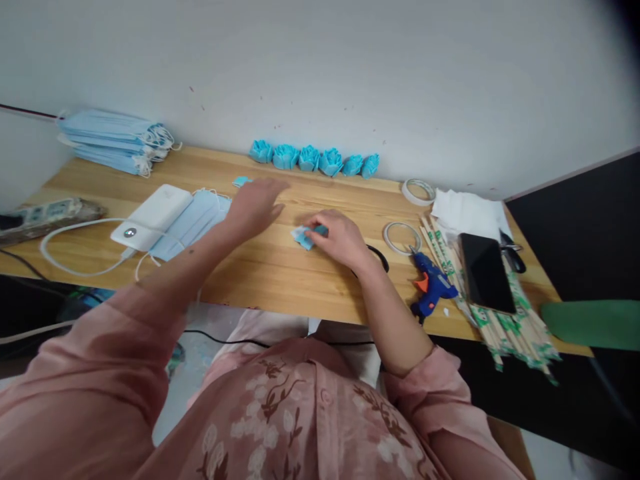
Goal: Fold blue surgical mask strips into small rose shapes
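My right hand (340, 237) is over the middle of the table, fingers curled in a pinch on a small folded blue and white piece (303, 237). Its far end is hidden behind the fingers. To the left, my left hand (256, 203) hovers above the wood with fingers stretched out and thumb apart, and nothing shows in it. Just beyond that hand lies another small blue piece (241, 181). A row of several blue folded flowers (309, 159) stands along the wall behind both hands.
At the left are stacked face masks (110, 140), a white power bank (153, 213) with cable, more masks (193, 223) and a power strip (47, 213). At the right are tape rolls (419, 192), a blue glue gun (434, 287), a phone (486, 272), wrapped chopsticks (520, 333) and scissors (513, 253).
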`<state>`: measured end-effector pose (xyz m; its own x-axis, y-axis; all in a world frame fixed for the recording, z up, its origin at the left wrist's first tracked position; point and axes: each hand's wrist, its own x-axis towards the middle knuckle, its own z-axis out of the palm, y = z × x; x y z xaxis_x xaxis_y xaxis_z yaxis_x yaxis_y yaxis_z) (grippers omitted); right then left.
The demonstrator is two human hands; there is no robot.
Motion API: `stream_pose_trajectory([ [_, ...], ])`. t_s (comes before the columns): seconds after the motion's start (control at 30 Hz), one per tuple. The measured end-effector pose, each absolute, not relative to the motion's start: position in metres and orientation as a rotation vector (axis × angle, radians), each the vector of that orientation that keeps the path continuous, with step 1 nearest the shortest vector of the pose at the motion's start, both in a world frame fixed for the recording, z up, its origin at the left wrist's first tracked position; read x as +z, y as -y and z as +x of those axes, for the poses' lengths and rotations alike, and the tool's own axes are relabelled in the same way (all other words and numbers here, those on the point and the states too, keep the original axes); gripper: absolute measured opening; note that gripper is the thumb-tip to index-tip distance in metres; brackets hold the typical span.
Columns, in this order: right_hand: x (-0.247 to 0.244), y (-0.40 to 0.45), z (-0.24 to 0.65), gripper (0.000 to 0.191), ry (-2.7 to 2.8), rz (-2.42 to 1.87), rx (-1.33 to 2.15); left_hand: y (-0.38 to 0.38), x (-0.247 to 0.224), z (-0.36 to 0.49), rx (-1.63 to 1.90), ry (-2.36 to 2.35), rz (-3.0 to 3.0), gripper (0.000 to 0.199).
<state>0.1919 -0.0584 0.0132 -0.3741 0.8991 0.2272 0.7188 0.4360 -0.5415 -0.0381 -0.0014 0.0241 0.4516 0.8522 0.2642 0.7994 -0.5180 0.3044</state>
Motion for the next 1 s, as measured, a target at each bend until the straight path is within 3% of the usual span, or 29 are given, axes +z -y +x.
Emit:
stream_pose_trajectory([
  [0.2,0.025,0.071,0.185,0.037,2.517,-1.422,0.265,0.041,0.018,-0.010,0.530,-1.077,2.406,0.047],
  [0.33,0.023,0.073,0.186,0.034,2.580,-1.472,0.262,0.043,0.005,-0.005,0.490,-1.070,2.452,0.053],
  [0.53,0.028,0.075,0.187,0.027,2.572,-1.478,0.372,0.037,-0.006,-0.014,0.409,-1.099,2.624,0.048],
  [0.73,0.031,0.068,0.197,0.014,1.928,-1.353,0.722,0.030,-0.009,-0.022,0.359,-1.093,2.756,0.045],
  [1.0,0.029,0.056,0.204,0.038,1.134,-1.062,1.277,0.033,0.006,-0.024,0.691,-1.163,2.412,0.038],
])
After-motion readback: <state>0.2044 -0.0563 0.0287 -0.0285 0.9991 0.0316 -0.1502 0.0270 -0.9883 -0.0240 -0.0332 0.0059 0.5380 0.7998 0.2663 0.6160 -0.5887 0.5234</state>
